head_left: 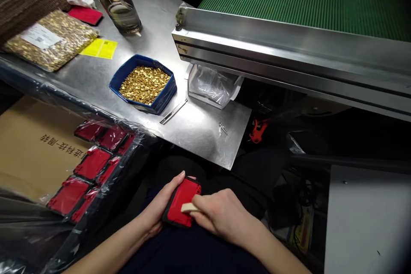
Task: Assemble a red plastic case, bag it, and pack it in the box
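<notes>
2 bare hands meet over the lap at 6 o'clock. Left hand (157, 209) cups a flat red plastic plate (181, 200) from its 9 o'clock edge, fingers curled tight on it, thumb up along the rim. Right hand (221, 214) presses a small beige wooden stick (188, 207) against the plate, fingers closed around it. At 10 o'clock of the hands, more red plates (91, 163) lie in a plastic-wrapped tray. At 12 o'clock, a blue bin of small brass parts (144, 84) rests on the steel table (199, 124); the green ribbed conveyor belt (305, 4) runs at 1 o'clock.
</notes>
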### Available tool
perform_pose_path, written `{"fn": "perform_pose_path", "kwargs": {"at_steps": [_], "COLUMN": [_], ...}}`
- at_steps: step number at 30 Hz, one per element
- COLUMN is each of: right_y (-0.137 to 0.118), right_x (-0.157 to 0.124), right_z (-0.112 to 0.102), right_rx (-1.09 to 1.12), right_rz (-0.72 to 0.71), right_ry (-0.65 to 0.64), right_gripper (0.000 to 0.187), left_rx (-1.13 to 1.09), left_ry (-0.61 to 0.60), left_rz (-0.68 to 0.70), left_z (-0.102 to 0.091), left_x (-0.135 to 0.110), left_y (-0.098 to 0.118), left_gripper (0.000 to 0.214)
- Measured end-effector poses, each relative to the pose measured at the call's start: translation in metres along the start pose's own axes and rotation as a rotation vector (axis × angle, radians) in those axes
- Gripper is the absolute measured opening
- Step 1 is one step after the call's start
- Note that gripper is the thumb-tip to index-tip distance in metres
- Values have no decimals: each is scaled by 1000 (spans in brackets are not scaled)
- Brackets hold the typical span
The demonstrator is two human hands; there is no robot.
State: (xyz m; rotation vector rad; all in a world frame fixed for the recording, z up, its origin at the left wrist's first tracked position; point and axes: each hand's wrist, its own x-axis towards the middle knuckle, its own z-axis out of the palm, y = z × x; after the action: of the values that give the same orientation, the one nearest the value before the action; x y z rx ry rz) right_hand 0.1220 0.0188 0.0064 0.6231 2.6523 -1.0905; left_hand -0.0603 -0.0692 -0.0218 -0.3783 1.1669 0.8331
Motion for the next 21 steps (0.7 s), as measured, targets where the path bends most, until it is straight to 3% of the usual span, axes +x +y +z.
{"fn": "perform_pose_path", "kwargs": {"at_steps": [2,8,10,12,14,18,21], "right_y": [4,37,50,69,100,186,244], "right_x": [17,102,110,97,67,1,-18], "right_z": [-5,-30,-36,-41,-51,-80,-96], "right_rx": [-10,101,39,-170,-416,-561,-621], "right_rz": [55,415,455,515,589,692,612], "right_ry": [56,349,407,427,378,237,93], "right_gripper": [29,43,49,49,45,45,53], "left_rx": [5,-59,-85,-103,-127,-170,-182], "left_ry": [15,-7,-21,-44,-81,-182,-238], "left_rz": [4,62,91,107,106,89,73], "left_z": [4,3,-1,-7,-12,-18,-16], "left_x": [-1,-1,0,1,1,4,9], "left_y": [2,9,11,12,13,13,12], "left_gripper": [47,58,59,60,62,66,68]}}
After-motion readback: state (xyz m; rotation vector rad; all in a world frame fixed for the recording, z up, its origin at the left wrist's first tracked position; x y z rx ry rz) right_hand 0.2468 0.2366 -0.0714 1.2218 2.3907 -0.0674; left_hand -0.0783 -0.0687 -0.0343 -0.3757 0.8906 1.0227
